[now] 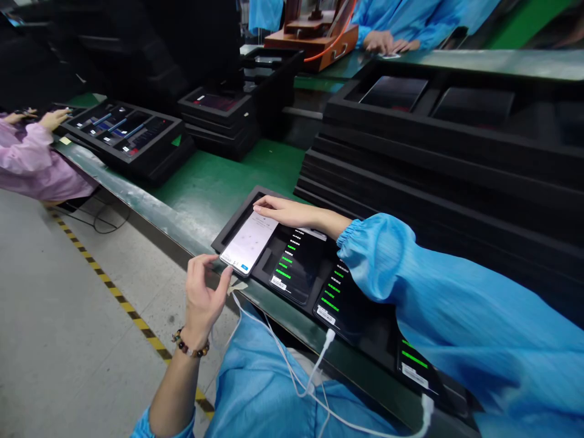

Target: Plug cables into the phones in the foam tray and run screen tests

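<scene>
The left hand (pixel 205 292) pinches the near end of a phone (pixel 249 243) with a lit white screen, thumb and fingertips closed on its bottom edge. The right hand (pixel 285 213) lies flat with fingers together across the far end of the same phone, pressing it into the end slot of a black tray (pixel 228 228) on the green worktop (pixel 214 179). Just right of the hands, two more phones (pixel 296 267) sit in the tray showing green text lines. White cables (pixel 314 371) run below the hands, near the tray's front edge. Beyond the right hand rises a stack of black trays (pixel 433 164). Far left, another person's hand (pixel 53 118) rests by another tray.
</scene>
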`<control>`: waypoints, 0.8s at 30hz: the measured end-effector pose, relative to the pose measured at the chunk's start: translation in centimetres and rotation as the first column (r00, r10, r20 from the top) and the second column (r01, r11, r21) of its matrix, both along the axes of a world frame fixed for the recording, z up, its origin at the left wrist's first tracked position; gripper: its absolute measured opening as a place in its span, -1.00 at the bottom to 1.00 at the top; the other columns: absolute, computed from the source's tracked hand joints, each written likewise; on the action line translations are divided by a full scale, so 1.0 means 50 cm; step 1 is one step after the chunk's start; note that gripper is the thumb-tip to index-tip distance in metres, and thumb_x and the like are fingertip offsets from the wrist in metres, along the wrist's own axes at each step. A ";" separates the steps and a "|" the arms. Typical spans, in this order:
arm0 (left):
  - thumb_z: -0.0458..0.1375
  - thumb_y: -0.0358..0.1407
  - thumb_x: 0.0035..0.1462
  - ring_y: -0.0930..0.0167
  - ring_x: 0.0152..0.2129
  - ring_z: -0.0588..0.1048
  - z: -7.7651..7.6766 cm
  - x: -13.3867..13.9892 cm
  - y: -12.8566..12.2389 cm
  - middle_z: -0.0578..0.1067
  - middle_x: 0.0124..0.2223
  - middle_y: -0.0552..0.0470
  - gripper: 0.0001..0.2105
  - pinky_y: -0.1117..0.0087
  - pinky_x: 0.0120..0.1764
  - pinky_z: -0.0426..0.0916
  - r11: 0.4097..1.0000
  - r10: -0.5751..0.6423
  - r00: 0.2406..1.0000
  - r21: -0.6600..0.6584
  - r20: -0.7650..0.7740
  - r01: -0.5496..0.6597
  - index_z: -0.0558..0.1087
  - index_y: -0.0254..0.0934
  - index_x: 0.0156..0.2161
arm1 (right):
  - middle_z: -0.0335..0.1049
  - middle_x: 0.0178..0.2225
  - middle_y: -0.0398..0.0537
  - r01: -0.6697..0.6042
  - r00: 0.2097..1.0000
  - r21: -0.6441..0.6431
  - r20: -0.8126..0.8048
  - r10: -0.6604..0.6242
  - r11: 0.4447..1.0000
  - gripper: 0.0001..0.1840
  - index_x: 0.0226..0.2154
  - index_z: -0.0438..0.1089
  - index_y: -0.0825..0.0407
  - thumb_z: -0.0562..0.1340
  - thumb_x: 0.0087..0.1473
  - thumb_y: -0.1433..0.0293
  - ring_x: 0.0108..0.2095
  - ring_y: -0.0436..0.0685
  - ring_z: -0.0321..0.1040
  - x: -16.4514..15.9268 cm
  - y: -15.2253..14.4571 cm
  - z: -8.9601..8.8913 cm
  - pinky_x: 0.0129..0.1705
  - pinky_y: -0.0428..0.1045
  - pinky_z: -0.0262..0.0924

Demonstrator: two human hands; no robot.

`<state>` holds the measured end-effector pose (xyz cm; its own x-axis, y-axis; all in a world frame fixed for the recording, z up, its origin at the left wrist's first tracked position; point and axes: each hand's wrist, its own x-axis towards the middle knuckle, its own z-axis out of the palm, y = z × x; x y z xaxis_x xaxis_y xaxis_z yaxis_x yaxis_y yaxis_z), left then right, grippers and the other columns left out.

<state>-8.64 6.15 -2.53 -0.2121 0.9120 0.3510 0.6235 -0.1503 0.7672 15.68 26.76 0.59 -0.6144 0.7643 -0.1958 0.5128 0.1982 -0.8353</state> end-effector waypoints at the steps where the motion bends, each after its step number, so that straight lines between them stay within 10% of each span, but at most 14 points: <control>1: 0.33 -0.10 0.36 0.18 -0.02 0.56 0.004 0.001 -0.003 0.55 0.03 -0.18 -0.68 0.13 0.04 0.51 0.996 -0.015 0.993 0.086 -0.115 0.025 0.55 -0.24 0.08 | 0.57 0.20 0.05 -0.001 1.000 0.001 -0.003 0.001 1.000 -0.53 0.19 0.47 -0.02 0.17 0.48 0.03 0.19 0.27 0.49 0.000 0.002 -0.002 0.34 0.19 0.32; 9: 0.31 -0.25 0.39 0.07 0.16 0.45 0.028 -0.007 -0.005 0.48 0.23 -0.20 -0.83 0.00 0.19 0.44 0.955 -0.142 0.870 0.167 -0.472 0.246 0.66 -0.13 0.04 | 0.59 0.17 0.02 -0.010 1.000 0.012 -0.015 0.010 1.000 -0.53 0.14 0.49 -0.03 0.14 0.49 0.01 0.18 0.27 0.48 0.003 0.007 -0.008 0.33 0.20 0.31; 24: 0.29 -0.10 0.40 0.05 0.25 0.42 0.030 -0.025 0.007 0.44 0.32 -0.22 -0.59 -0.05 0.28 0.39 0.966 -0.186 0.913 0.102 -0.363 0.237 0.50 -0.13 0.27 | 0.52 0.25 0.11 -0.038 0.999 0.034 -0.027 0.039 0.999 -0.43 0.27 0.39 0.01 0.38 0.32 0.15 0.22 0.28 0.47 0.009 -0.003 -0.003 0.35 0.20 0.31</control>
<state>-9.87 6.49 -1.05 0.1387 0.8577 0.4950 0.7882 -0.3983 0.4692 16.14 26.62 0.41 -0.6484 0.7457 -0.1533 0.4810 0.2451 -0.8418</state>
